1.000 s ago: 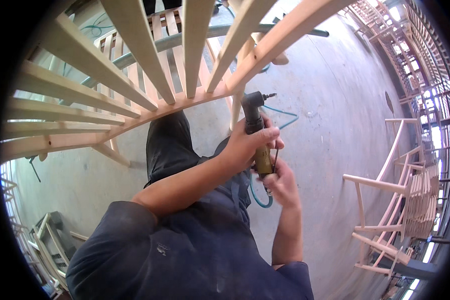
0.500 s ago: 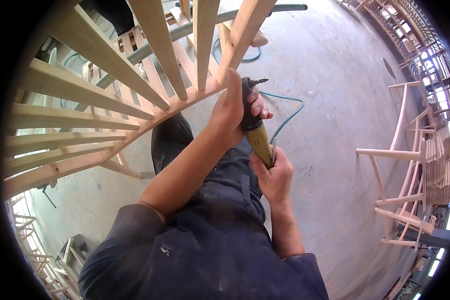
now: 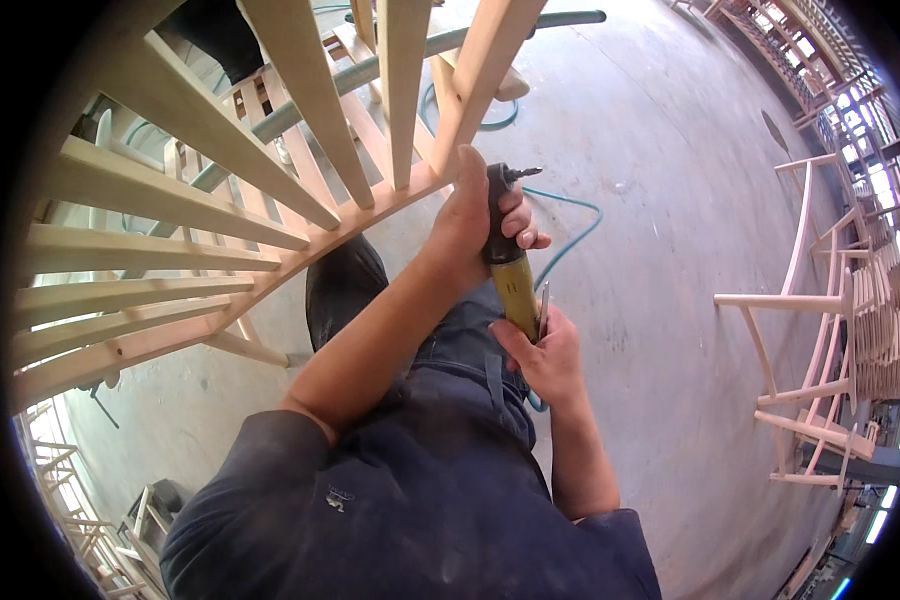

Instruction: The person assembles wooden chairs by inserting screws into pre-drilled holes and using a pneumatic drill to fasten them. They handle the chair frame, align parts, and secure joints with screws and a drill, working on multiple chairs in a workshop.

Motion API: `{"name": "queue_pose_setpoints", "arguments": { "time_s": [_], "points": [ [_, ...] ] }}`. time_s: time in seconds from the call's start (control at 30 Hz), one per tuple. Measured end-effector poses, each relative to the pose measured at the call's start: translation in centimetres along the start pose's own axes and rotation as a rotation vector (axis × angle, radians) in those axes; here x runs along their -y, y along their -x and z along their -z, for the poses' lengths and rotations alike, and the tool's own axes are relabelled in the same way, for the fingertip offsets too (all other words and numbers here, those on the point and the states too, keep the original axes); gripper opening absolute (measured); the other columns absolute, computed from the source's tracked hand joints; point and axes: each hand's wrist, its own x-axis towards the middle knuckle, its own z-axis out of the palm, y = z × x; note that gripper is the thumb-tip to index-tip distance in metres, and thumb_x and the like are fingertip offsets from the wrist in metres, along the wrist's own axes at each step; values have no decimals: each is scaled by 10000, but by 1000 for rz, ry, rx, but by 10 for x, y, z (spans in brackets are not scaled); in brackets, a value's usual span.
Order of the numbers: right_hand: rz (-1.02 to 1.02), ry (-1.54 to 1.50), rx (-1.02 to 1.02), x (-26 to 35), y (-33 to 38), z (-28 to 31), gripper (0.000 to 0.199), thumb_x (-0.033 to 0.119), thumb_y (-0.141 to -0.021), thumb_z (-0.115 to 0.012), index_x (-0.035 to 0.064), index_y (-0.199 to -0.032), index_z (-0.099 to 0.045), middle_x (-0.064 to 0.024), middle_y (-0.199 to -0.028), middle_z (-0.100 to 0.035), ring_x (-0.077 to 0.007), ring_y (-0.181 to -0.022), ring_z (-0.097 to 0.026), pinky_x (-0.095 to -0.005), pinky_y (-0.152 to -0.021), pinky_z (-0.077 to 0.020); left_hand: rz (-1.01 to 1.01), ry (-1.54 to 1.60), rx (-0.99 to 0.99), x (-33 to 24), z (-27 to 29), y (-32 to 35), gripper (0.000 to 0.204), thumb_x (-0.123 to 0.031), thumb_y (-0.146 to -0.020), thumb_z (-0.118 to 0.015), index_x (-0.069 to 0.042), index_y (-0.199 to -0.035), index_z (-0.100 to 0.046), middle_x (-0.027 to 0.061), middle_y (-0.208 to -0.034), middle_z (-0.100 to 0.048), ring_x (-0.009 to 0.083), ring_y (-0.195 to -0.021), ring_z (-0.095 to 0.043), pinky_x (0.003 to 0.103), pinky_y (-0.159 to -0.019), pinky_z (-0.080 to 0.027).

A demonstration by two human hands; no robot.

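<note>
An angle-head air screwdriver [image 3: 513, 290], with a yellow body, a black head and a bit pointing right, is held up in front of my waist. My left hand [image 3: 470, 220] wraps round its black head, fingertips showing on the far side and thumb pointing up. My right hand [image 3: 552, 362] grips the lower end of the yellow body, beside a thin metal lever. A green air hose [image 3: 582, 240] hangs behind the tool. Close to my left thumb is the curved rail of a pale wooden slatted frame [image 3: 315, 247], which I cannot see my hand touching.
The frame's slats fan out across the upper left. A grey-green bar [image 3: 450, 40] runs behind them, with another slatted wooden piece [image 3: 292, 137] beyond. Wooden chair frames [image 3: 782, 301] stand stacked on the right. Concrete floor [image 3: 670, 200] lies between. A person's dark-clothed leg [image 3: 220, 35] shows at top left.
My right hand has shifted slightly left and down along with the tool's lower end. The tool now stands a little more upright. Both hands keep their grip.
</note>
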Motion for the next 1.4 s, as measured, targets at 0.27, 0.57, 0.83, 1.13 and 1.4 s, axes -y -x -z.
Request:
{"name": "queue_pose_setpoints", "arguments": {
  "time_s": [0.27,0.57,0.83,1.13,1.4],
  "points": [
    [-151,-182,270,5,-6,7,551,496,-958,-683,-25,-1127,-626,-67,-889,-713,-104,-574,-622,-250,-514,-486,-9,96,-66,9,13,8,787,-922,-806,-347,-144,-816,-460,-3,-658,-476,179,-653,-575,429,-829,-564],
    [-100,-412,65,-6,1,-10,828,681,-1040,-218,-23,-1109,-650,-127,-887,-735,-109,-444,-525,-223,-415,-413,-4,21,-104,43,13,19,922,-908,-846,-257,-68,-1069,-565,133,-903,-683,288,-962,-706,426,-955,-526],
    [-125,-605,90,-17,13,7,719,605,-1073,-246,5,-1373,-508,-116,-993,-713,-134,-513,-577,-249,-443,-451,168,-107,224,59,10,32,370,-433,-1005,-616,-93,-1119,-526,161,-1067,-714,272,-1078,-653,393,-948,-514],
    [32,-486,303,-56,59,33,497,475,-1077,-466,61,-1339,-548,-21,-809,-624,-138,-656,-579,-263,-603,-470,51,152,318,51,-9,22,193,-235,-966,-623,-103,-1045,-506,96,-919,-642,238,-895,-651,431,-849,-541],
    [347,333,-447,-41,92,27,458,414,-953,-690,78,-1261,-646,-132,-743,-651,-304,-655,-654,-382,-589,-499,188,231,-54,70,-18,21,73,-169,-993,-618,-140,-1035,-566,39,-850,-616,190,-824,-633,376,-809,-538]
  ]
}}
